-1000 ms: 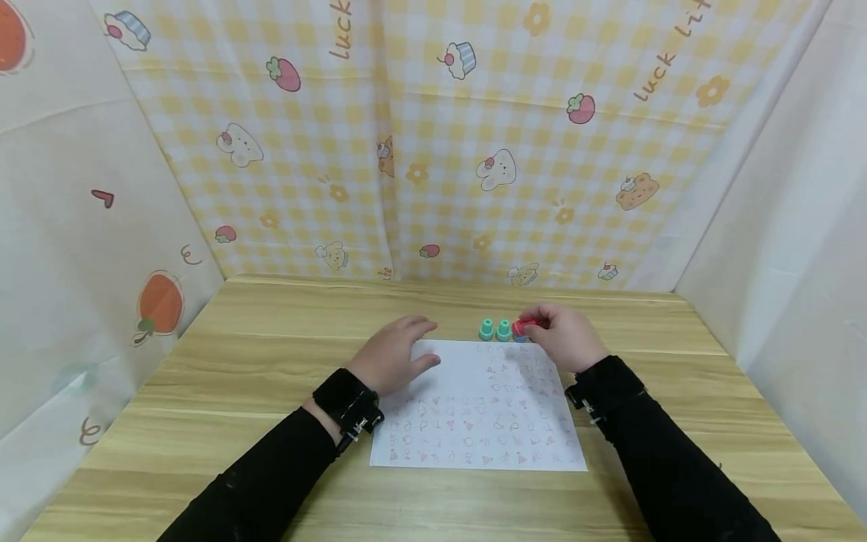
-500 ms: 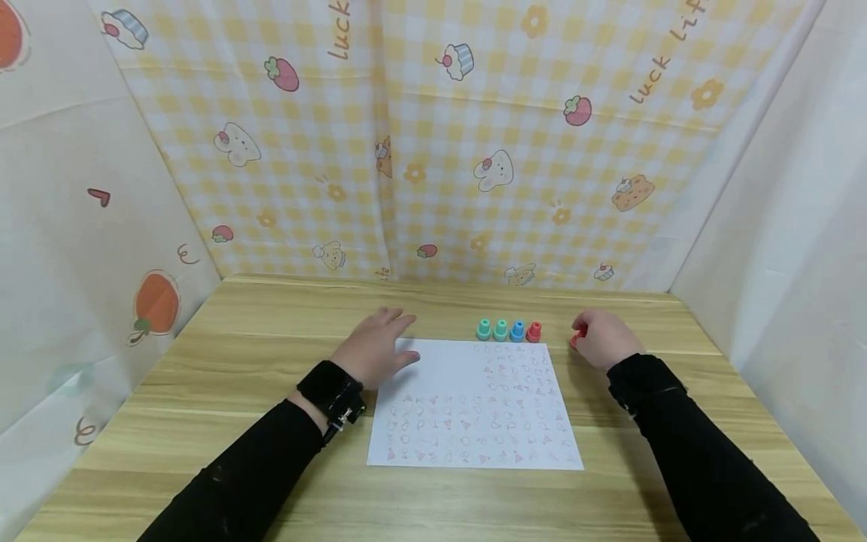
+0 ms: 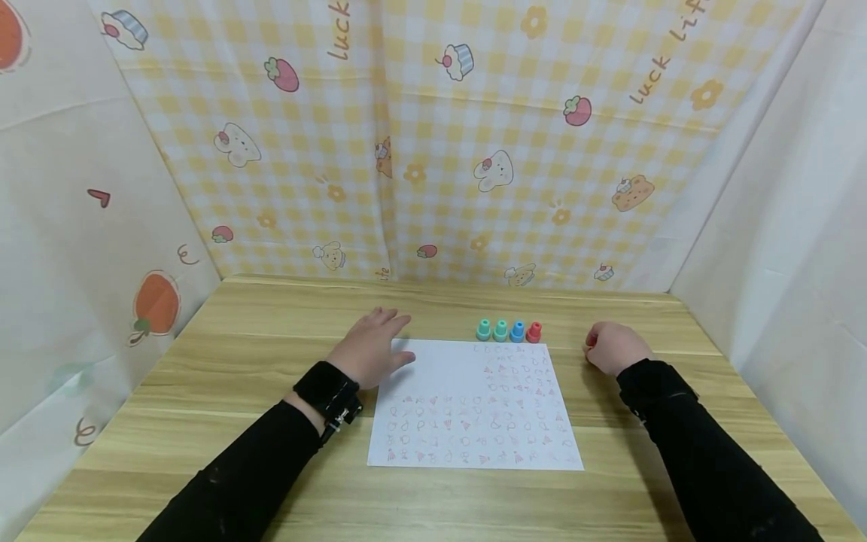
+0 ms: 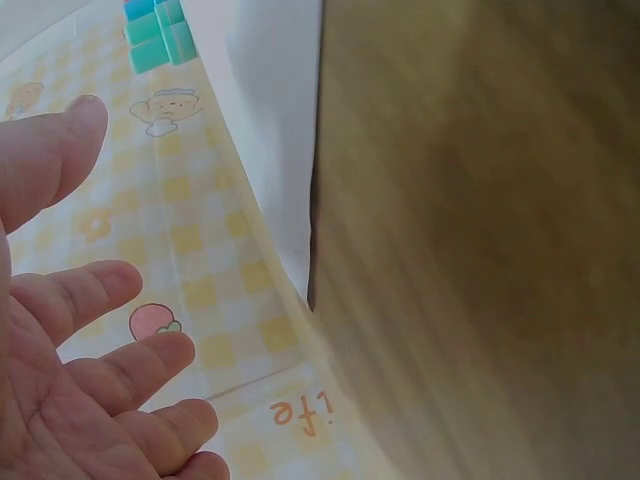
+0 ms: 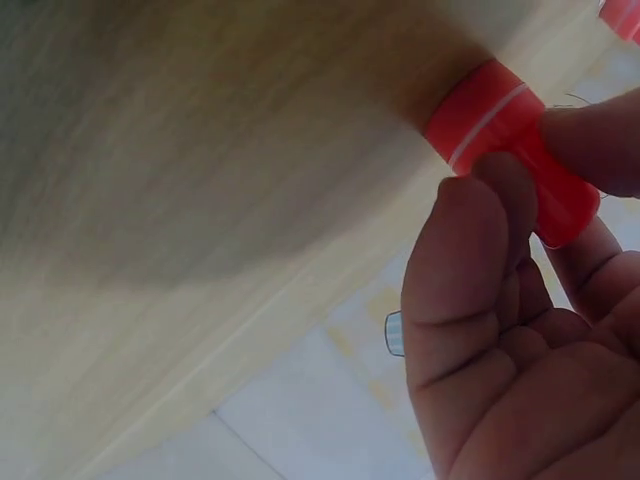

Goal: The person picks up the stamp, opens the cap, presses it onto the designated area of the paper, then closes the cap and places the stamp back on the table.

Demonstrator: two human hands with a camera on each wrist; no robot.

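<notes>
In the right wrist view my right hand (image 3: 618,348) pinches a small red stamp (image 5: 485,112) between thumb and fingers, its wide end right at the table surface. From the head view that stamp is mostly hidden by the hand. Left of it stands a row: two green stamps (image 3: 500,331), a blue stamp (image 3: 518,331) and another red stamp (image 3: 534,332). Below the row lies a white sheet of paper (image 3: 440,369) with many faint reddish printed shapes. My left hand (image 3: 369,351) hovers with spread fingers over the sheet's upper left corner, holding nothing.
The wooden table (image 3: 460,504) reaches back to a yellow checked cloth (image 3: 440,203). White cloth walls (image 3: 779,301) close in both sides. Both wrists wear black straps (image 3: 330,391).
My right hand has moved right, away from the row, and lowered the red stamp toward the table. The row's blue and red stamps now show fully. My left hand has shifted slightly left.
</notes>
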